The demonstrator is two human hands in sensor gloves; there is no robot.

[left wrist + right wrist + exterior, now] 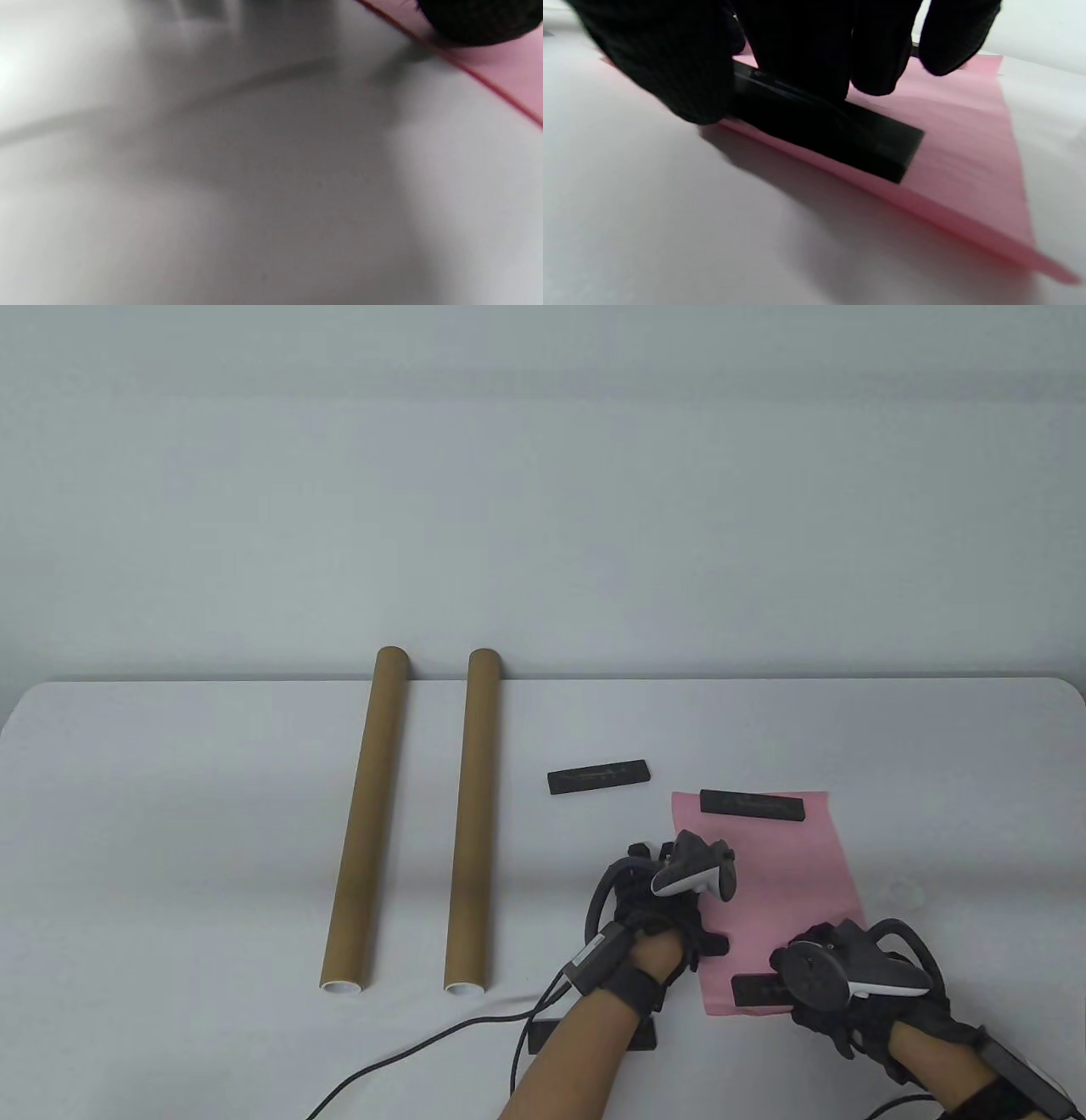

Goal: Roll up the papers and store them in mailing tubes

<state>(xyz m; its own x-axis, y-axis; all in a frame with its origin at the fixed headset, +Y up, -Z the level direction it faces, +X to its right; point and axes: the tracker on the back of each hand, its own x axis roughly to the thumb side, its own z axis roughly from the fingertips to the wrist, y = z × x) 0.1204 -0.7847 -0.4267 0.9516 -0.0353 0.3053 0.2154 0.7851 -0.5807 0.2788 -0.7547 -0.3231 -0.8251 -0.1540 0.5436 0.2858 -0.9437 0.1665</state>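
While two brown mailing tubes [363,819] [472,819] are lying side by side on the left half of the white table [170,780], a pink sheet of paper [776,891] is lying flat well to their right. A black bar [752,805] is weighing down the sheet's far edge, and another black bar [599,777] is sitting on bare table just beyond the sheet's far left corner. The left hand [657,912] is resting at the paper's left edge. The right hand [836,984] is gripping a third bar [759,989] at the near edge.

From the left wrist, a gloved fingertip [479,21] is touching the paper [509,72]; whether that hand is holding anything cannot be told.

From the right wrist, the thumb and fingers [797,46] are pinching the bar [831,131], lying on the paper's [963,140] near edge.
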